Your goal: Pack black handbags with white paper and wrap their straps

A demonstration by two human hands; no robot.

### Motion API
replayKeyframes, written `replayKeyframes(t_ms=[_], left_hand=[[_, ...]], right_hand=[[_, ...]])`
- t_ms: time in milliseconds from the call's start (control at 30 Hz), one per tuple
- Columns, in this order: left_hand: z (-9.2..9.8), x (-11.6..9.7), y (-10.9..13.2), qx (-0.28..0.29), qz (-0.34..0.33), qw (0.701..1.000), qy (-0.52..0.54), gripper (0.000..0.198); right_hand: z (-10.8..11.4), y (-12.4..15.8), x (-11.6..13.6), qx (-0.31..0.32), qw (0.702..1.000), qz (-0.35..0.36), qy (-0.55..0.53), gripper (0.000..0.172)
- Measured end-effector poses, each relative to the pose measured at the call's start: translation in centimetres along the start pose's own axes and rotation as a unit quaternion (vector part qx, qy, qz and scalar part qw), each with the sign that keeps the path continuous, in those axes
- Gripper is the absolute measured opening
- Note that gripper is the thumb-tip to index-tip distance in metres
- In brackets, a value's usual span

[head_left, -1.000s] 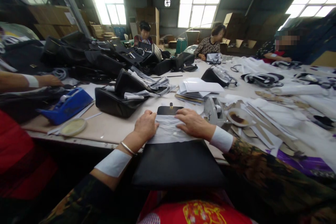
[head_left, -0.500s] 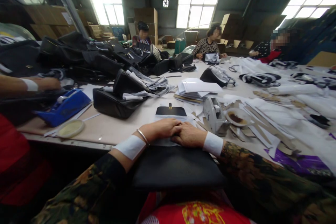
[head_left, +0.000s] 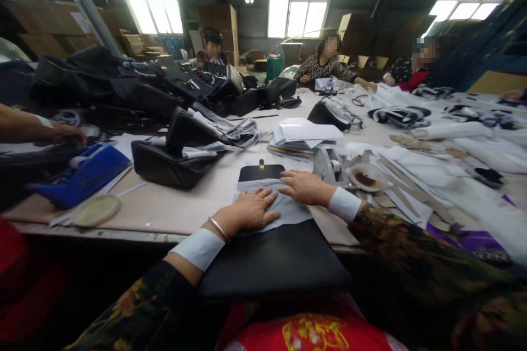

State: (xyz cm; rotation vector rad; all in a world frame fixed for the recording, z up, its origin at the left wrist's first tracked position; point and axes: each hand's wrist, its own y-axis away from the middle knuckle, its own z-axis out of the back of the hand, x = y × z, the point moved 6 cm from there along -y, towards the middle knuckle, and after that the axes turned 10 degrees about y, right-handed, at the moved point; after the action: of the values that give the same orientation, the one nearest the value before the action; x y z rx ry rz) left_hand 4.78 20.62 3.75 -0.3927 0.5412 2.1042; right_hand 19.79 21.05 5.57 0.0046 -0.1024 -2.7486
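A black bag (head_left: 275, 263) lies flat before me, half on the table and half over its front edge. A thin white sheet (head_left: 284, 218) covers its middle, and beyond the sheet a black flap (head_left: 261, 173) with a small gold clasp shows. My left hand (head_left: 254, 209) lies flat on the sheet with fingers spread. My right hand (head_left: 307, 187) rests on the sheet's right side, its fingers stretched out towards the left. Neither hand grips anything.
To the left are a blue tape dispenser (head_left: 82, 173), a round shallow dish (head_left: 97, 210) and a black bag with white stuffing (head_left: 173, 162). Stacked white paper (head_left: 307, 130), a grey tape dispenser (head_left: 329, 164) and a bowl of brown stuff (head_left: 368, 177) stand right. Co-workers sit around the table.
My hands were together, one over the other, on the sheet. They have parted, the left lying nearer me and the right farther right. The view has shifted slightly.
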Motion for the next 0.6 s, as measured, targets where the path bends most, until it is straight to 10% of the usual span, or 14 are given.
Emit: replayKeyframes(t_ms=[133, 367, 600], left_hand=[[-0.2, 0.0, 0.1, -0.01, -0.013, 1.0, -0.017, 0.068], [-0.1, -0.2, 0.2, 0.021, 0.008, 0.999, -0.033, 0.084], [-0.4, 0.4, -0.8, 0.021, 0.021, 0.996, -0.085, 0.08]], right_hand=[[-1.3, -2.4, 3.5, 0.008, 0.985, 0.158, -0.064, 0.049], [-2.5, -1.1, -1.6, 0.021, 0.999, 0.002, -0.033, 0.045], [-1.4, 7.0, 2.9, -0.009, 0.992, 0.046, -0.12, 0.079]])
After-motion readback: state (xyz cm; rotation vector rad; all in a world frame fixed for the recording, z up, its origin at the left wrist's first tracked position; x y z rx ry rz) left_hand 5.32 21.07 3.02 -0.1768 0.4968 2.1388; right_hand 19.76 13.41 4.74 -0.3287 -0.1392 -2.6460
